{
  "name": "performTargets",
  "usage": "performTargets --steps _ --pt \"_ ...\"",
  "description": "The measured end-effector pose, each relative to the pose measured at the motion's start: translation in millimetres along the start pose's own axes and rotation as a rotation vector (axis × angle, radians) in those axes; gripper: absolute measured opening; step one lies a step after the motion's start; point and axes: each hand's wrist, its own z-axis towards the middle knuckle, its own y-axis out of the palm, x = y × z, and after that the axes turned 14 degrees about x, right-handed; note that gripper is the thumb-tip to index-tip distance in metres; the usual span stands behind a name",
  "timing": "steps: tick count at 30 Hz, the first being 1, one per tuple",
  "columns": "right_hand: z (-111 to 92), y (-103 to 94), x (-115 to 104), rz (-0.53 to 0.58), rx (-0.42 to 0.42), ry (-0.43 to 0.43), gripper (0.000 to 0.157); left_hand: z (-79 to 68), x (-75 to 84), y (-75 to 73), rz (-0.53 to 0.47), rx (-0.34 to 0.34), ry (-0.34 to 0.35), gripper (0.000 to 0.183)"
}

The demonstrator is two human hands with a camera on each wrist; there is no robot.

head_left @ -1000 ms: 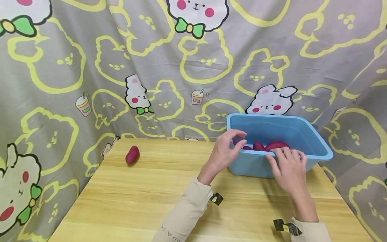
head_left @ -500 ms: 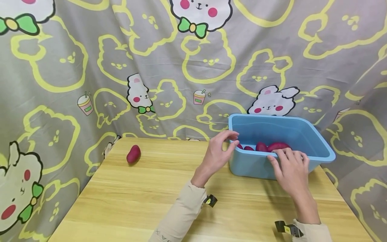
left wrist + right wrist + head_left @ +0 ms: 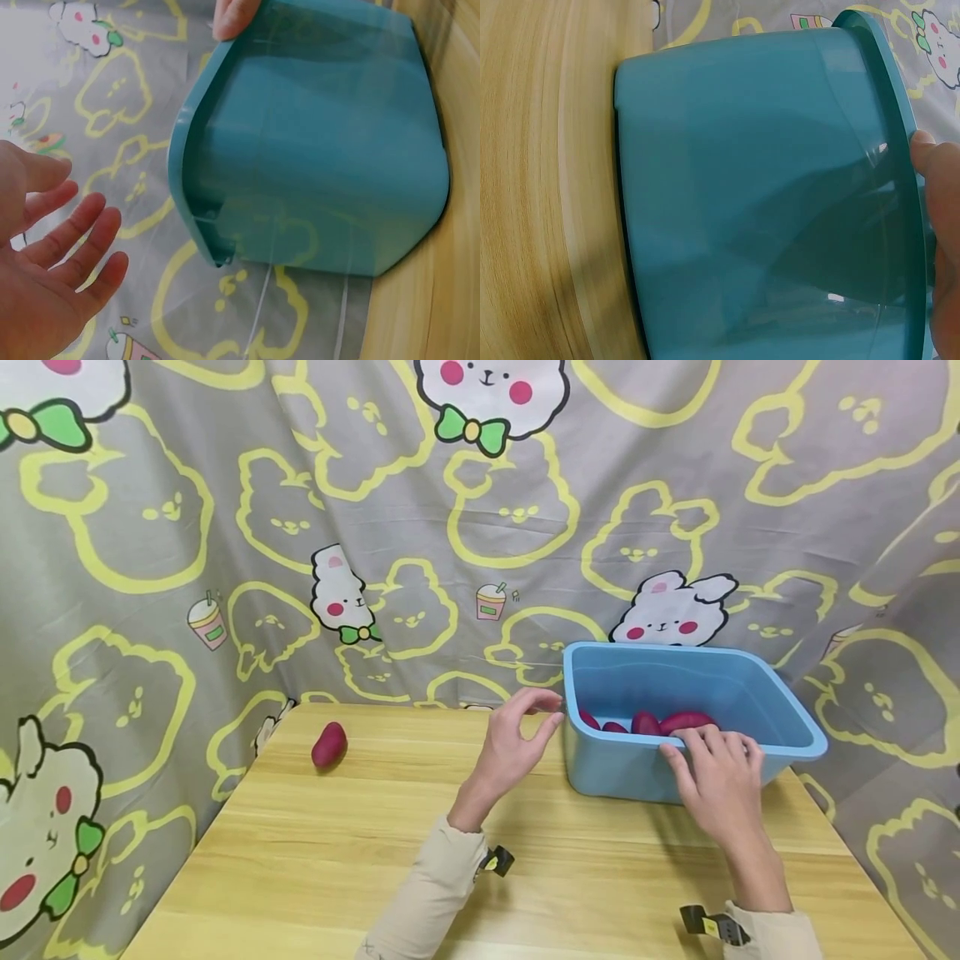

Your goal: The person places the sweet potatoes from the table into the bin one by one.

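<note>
A blue plastic bin (image 3: 626, 768) stands at the table's right side. Several dark-red sweet potatoes (image 3: 647, 723) lie in it, partly hidden behind its front wall. My right hand (image 3: 723, 785) grips the bin's front rim, fingers curled over it and the thumb outside; in the right wrist view the thumb presses at the rim. Just left of the bin, my left hand (image 3: 513, 743) hovers with nothing in it, its fingers loosely bent and apart from the thumb. The left wrist view shows that empty left hand (image 3: 60, 255) clear of the bin wall (image 3: 315, 150). One more sweet potato (image 3: 329, 745) lies on the table at the far left.
The wooden table (image 3: 360, 835) meets a grey cartoon-print curtain (image 3: 405, 527) at its back, and the same cloth hangs at both sides. The bin sits close to the back and right edges.
My left hand has drawn back leftward, from over the bin's near-left corner to beside it. The right hand stays on the rim, and the lone sweet potato lies unmoved on the table.
</note>
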Motion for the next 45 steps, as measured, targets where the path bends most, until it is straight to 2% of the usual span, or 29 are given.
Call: performTargets --steps 13,18,23,27,33,37,45 --pt "-0.5 -0.5 -0.8 -0.005 -0.022 0.017 0.029 -1.3 -5.3 -24.1 -0.008 0.101 0.058 0.018" --pt "-0.1 -0.7 -1.7 -0.005 -0.023 0.021 0.028 -1.1 7.3 -36.5 0.0 0.149 0.067 0.018" --pt "0.1 -0.6 -3.2 -0.006 -0.023 0.019 0.029 -1.2 23.2 -47.8 0.02 0.164 0.089 0.016" --pt "0.1 -1.0 -3.6 -0.009 -0.021 0.016 0.03 -3.0 21.2 -50.9 0.038 0.163 0.115 0.016" --pt "-0.8 -1.7 -3.1 -0.01 -0.01 0.011 0.029 -2.0 21.8 -58.6 0.049 0.18 0.105 0.016" --pt "-1.9 -1.9 -2.9 -0.006 -0.011 0.01 0.03 -2.3 16.3 -65.1 0.053 0.202 0.08 0.018" --pt "-1.1 -1.5 -1.9 -0.001 -0.005 0.002 0.03 -7.4 -14.5 -75.4 0.118 0.201 0.08 0.021"
